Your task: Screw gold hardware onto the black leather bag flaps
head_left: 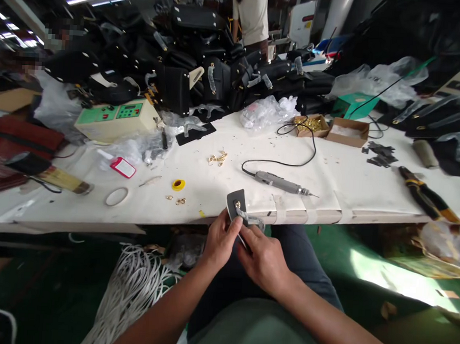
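Both hands meet at the table's front edge on a small black leather piece point(233, 199) with a gold-coloured metal fitting and a plastic-wrapped handle point(255, 220). My left hand point(223, 239) grips the piece from the left, thumb pressed on it just below the fitting. From the right, my right hand point(265, 260) has its fingers closed on the lower part, which they partly hide. Beyond them on the table lies a grey electric screwdriver point(278, 182), its bit pointing right. Loose gold-coloured fittings point(217, 158) and a yellow tape roll point(178, 184) lie to the left.
Black leather bags point(216, 77) are heaped at the back. A control box point(118, 118) stands at the left. Small cardboard boxes point(347, 132), black scraps point(381, 154) and pliers point(427, 194) are at the right. White cording point(133, 290) hangs below the table. A person point(252, 15) stands behind.
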A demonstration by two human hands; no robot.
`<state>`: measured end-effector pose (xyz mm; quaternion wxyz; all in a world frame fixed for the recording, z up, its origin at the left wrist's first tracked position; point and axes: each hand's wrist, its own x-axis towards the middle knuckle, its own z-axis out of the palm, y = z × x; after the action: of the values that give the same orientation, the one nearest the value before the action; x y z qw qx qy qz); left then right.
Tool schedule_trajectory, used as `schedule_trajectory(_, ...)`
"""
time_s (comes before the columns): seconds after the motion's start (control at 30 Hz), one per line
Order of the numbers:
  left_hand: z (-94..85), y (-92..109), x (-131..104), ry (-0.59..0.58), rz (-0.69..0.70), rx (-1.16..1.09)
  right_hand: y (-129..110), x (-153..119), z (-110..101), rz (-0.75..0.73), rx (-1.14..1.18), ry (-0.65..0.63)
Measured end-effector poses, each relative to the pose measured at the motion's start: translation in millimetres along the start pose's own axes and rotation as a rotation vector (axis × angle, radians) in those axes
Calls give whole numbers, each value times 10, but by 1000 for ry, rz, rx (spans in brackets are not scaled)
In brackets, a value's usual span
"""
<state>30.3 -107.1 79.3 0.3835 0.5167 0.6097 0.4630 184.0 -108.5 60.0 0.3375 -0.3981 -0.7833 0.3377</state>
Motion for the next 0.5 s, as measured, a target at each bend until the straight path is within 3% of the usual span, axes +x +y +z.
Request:
schedule_trajectory(0.07,2,62,-98,78,-109,-78,-145,-12,-40,-22,-38,-112)
schedule_trajectory(0.17,-23,79,-131,208,-235,-130,-295,-18,-172,-52,136,-194)
schedule_trajectory(0.23,-58,65,-118,219,-253,-162,-314,21,-299,-29,247,-90)
schedule_trajectory(0.33,-89,64,-111,184,-237,-199,-213,151,-449,74,213,135)
schedule_trajectory(0.5,-38,123,-165,24,-199,-194,31,340,-415,190,147,165)
